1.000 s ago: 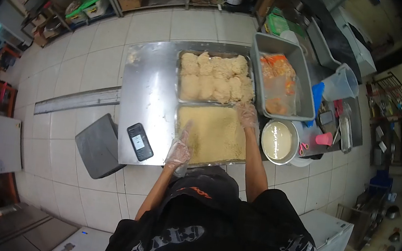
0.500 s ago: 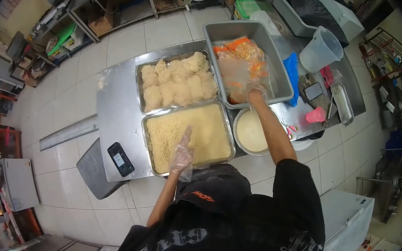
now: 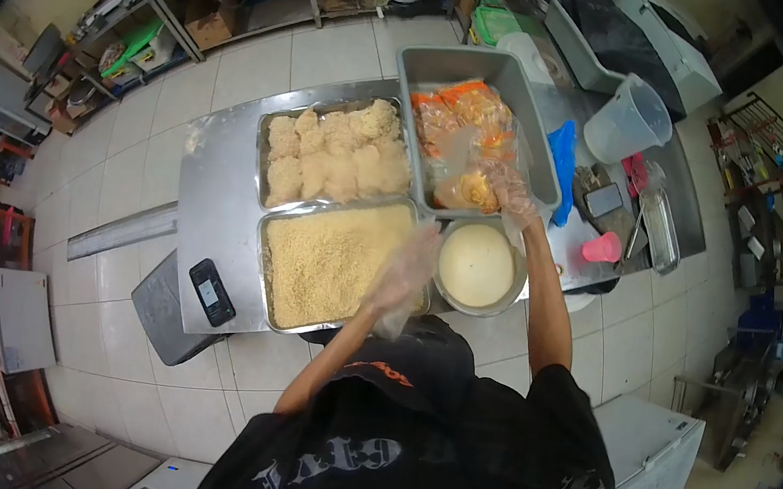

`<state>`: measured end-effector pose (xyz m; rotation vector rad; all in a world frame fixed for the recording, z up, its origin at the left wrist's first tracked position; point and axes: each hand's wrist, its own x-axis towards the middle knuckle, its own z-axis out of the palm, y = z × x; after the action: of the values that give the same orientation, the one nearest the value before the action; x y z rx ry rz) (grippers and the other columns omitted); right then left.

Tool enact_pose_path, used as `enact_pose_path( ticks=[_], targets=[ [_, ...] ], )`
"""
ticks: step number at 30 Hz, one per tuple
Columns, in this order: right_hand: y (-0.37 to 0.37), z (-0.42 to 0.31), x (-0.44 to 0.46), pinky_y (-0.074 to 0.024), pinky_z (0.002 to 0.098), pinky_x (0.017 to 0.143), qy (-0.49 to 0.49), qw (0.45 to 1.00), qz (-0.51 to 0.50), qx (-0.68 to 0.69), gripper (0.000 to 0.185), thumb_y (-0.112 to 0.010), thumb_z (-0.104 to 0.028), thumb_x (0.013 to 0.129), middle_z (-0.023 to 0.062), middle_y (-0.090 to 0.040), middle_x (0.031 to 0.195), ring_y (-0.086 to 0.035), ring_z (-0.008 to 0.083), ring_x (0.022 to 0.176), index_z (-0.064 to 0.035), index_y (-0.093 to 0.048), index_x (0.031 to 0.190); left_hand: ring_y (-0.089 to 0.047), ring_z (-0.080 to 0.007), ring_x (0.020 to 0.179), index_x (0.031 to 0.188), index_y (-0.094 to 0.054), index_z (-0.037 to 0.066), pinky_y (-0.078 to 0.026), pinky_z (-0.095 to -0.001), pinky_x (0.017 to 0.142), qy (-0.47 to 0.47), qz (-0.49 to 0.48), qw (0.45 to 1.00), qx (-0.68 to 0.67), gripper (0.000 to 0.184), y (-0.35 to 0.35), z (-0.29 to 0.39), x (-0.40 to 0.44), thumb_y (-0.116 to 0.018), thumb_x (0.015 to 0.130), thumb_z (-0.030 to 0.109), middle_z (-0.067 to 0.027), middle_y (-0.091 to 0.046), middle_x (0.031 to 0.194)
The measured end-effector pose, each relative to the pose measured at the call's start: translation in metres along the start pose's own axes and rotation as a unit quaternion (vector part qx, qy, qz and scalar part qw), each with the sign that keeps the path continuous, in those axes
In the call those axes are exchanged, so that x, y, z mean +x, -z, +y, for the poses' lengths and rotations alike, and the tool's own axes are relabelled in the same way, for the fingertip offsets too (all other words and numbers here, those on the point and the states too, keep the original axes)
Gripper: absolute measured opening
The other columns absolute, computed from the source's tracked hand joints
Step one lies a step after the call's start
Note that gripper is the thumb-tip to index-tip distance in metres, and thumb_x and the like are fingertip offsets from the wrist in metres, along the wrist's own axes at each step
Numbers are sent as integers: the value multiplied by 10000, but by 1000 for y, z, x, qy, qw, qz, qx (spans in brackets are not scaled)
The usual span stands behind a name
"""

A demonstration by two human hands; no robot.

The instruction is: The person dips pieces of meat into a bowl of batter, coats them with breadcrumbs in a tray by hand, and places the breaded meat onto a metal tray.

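My right hand [image 3: 512, 199], in a clear plastic glove, is closed on a clear plastic bag [image 3: 470, 188] with orange-yellow contents, inside the grey tub [image 3: 465, 56]. Other bags with orange contents [image 3: 466, 112] lie deeper in the tub. My left hand [image 3: 405, 271], also gloved, is smeared by motion over the right side of the crumb tray [image 3: 259, 272], near the bowl of pale batter [image 3: 475, 265]. Yellowish crumbs [image 3: 316, 265] fill that tray. Behind it, a second metal tray holds crumb-coated pieces [image 3: 334, 154].
On the steel table are a phone [image 3: 212, 291] at the left, and a blue plastic bag [image 3: 562, 168], a clear pitcher [image 3: 627, 122], a pink cup [image 3: 602, 248] and a narrow metal tray [image 3: 660, 224] at the right. A white chest freezer [image 3: 652, 472] stands behind right.
My left hand has moved right and up from the middle of the crumbs towards the batter bowl. My right hand has shifted within the tub, and a bag with orange-yellow contents now shows beside it.
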<state>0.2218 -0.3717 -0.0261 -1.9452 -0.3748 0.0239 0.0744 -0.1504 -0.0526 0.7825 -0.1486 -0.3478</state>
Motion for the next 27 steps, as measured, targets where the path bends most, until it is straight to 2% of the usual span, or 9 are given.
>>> enact_pose_path(
  ticks=[2, 6, 11, 12, 15, 18, 22, 25, 27],
  targets=[
    [-1, -52, -28, -472, 283, 750, -263, 931, -29, 250, 466, -584, -344, 835, 62, -585, 1086, -567, 180, 903, -47, -501, 1185, -310, -259, 1280, 1410, -131, 110, -267, -410, 1041, 51, 1, 998, -22, 739, -19, 4, 24, -554, 845, 327, -144, -280, 1403],
    [1, -83, -74, -458, 252, 637, -162, 933, -122, 297, 513, -680, -226, 776, 48, -588, 1035, -552, 121, 820, -57, -457, 1207, -486, -187, 1097, 1341, -275, 104, -428, -332, 863, 125, 38, 991, -13, 593, -56, 20, 36, -571, 855, 268, -97, -455, 1259],
    [-18, -54, -126, -371, 175, 496, -224, 945, 44, 233, 365, -675, -128, 783, 29, -610, 856, -494, 42, 629, -66, -495, 1093, -539, -100, 848, 1159, -433, 89, -444, -240, 650, 170, 87, 982, 9, 398, -45, -18, 29, -620, 836, 230, -21, -551, 1017],
    [-21, -52, -131, -412, 194, 535, -250, 951, 69, 168, 277, -669, -130, 790, 25, -611, 833, -505, 55, 643, -54, -521, 1012, -540, -91, 820, 1131, -449, 86, -442, -230, 629, 191, 109, 975, 15, 377, -44, -27, 28, -631, 832, 227, -15, -558, 982],
    [-50, 33, -156, -465, 245, 581, -91, 975, 186, -78, 266, -656, -180, 800, 36, -622, 878, -560, 117, 674, -46, -536, 996, -534, -75, 715, 1090, -464, 83, -439, -218, 558, 169, 106, 979, 34, 338, -49, -48, 24, -611, 848, 267, -11, -556, 901],
    [-59, 14, -162, -474, 248, 679, -224, 941, 241, 84, 240, -668, -99, 784, 34, -599, 836, -557, 112, 765, -31, -521, 961, -576, -140, 719, 1260, -309, 19, -472, -258, 484, 206, 110, 959, 162, 538, -18, -80, 26, -587, 853, 234, -84, -530, 1008],
    [-71, -2, -172, -473, 244, 699, -135, 947, 204, 206, 268, -644, -98, 802, 38, -589, 890, -562, 124, 804, -31, -493, 1014, -580, -182, 734, 1215, -336, -14, -481, -287, 516, 129, 41, 917, 375, 514, -16, -70, 22, -568, 860, 276, -147, -513, 996],
    [-61, 2, -174, -472, 230, 670, -127, 971, 165, 120, 296, -622, -131, 827, 32, -571, 893, -555, 117, 785, -39, -471, 1064, -571, -188, 711, 1182, -369, -12, -475, -302, 547, 74, 25, 901, 426, 463, -19, -57, 28, -536, 878, 295, -152, -530, 941],
    [-68, 8, -170, -448, 203, 593, -94, 964, 239, 76, 288, -618, -149, 822, 14, -551, 846, -524, 80, 714, -32, -487, 1051, -555, -160, 678, 1156, -405, 11, -460, -289, 556, 26, 18, 881, 473, 407, -18, -59, 28, -517, 892, 299, -125, -541, 903]
  ],
)
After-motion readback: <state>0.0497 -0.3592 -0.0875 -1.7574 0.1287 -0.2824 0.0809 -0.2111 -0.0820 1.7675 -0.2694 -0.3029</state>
